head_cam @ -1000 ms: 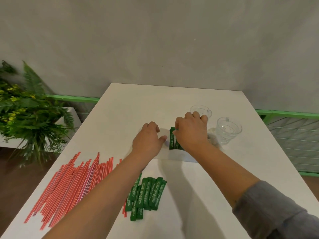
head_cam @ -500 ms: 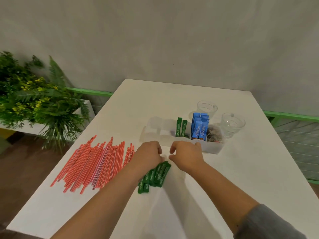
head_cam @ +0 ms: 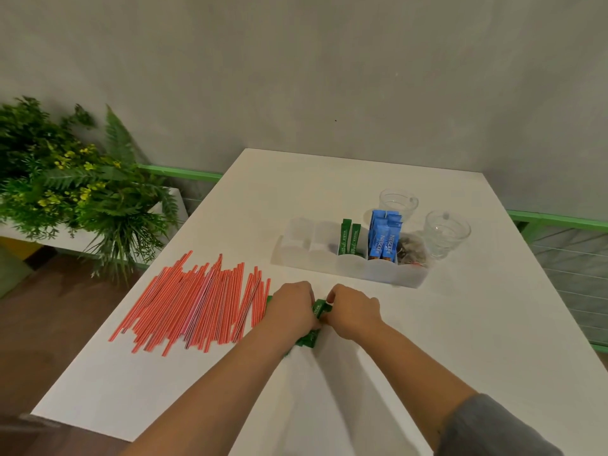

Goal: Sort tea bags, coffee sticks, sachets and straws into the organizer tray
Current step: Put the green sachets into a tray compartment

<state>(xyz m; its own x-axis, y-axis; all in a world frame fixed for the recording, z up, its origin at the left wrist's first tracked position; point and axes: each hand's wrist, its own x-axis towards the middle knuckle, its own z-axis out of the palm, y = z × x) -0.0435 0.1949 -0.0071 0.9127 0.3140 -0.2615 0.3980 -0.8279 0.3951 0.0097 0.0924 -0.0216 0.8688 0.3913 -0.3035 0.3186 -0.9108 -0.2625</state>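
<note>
Gripping the little pile of green paper sachets (head_cam: 315,324) on the white table (head_cam: 460,324), left hand (head_cam: 291,309) and right hand (head_cam: 353,311) both curl round it, close beside the red straws (head_cam: 197,301), near the translucent white organizer tray (head_cam: 378,273).

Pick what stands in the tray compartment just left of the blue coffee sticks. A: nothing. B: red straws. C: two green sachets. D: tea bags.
C: two green sachets stand upright in the tray compartment directly left of the blue coffee sticks, while the red straws lie loose on the table.
</note>
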